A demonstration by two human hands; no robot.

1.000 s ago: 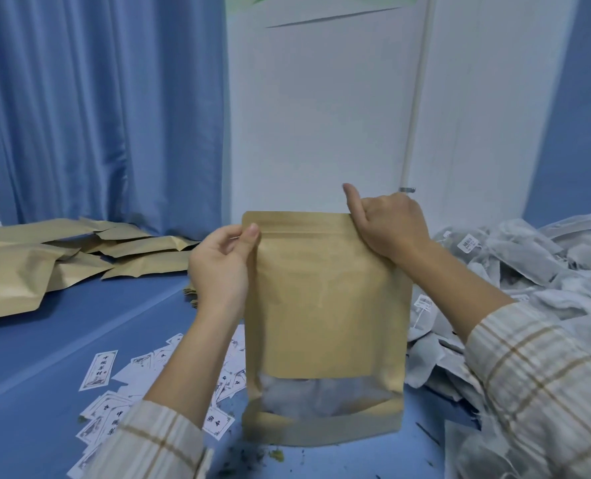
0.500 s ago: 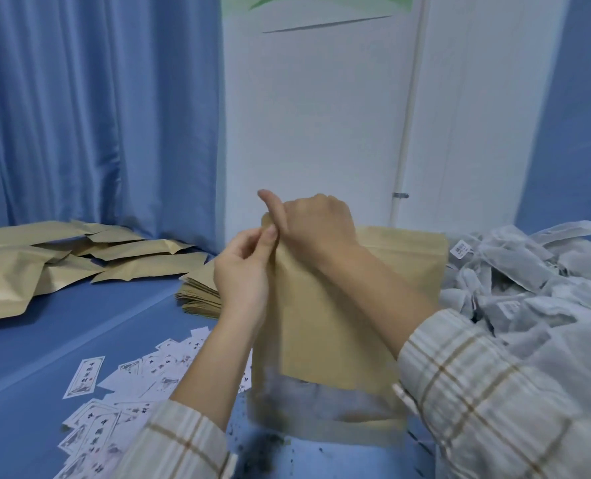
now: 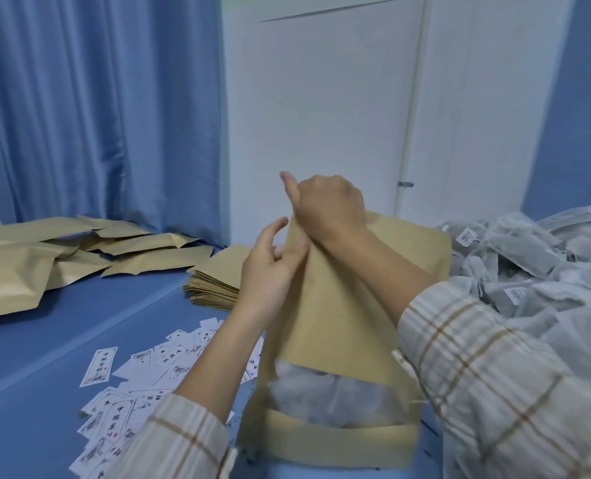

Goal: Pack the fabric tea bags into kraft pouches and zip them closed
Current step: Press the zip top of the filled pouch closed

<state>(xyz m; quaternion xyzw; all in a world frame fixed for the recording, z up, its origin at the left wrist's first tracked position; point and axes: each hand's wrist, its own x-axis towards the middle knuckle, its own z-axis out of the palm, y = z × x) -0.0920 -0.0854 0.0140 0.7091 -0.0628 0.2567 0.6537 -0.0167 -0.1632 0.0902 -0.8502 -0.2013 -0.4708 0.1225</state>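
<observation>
Both hands, right hand (image 3: 328, 205) and left hand (image 3: 270, 267), pinching pouch (image 3: 339, 305) top corner, zipping. Tea bags (image 3: 328, 399) already inside; heap of loose bags (image 3: 529, 271) left, empty pouches (image 3: 214, 281) waiting.

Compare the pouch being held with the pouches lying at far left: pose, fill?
The held pouch stands upright, gripped at its top by both hands; the far-left pouches lie flat and scattered. The held pouch shows white bags through its window; no contents show in the far-left pouches. Both are brown kraft.
</observation>
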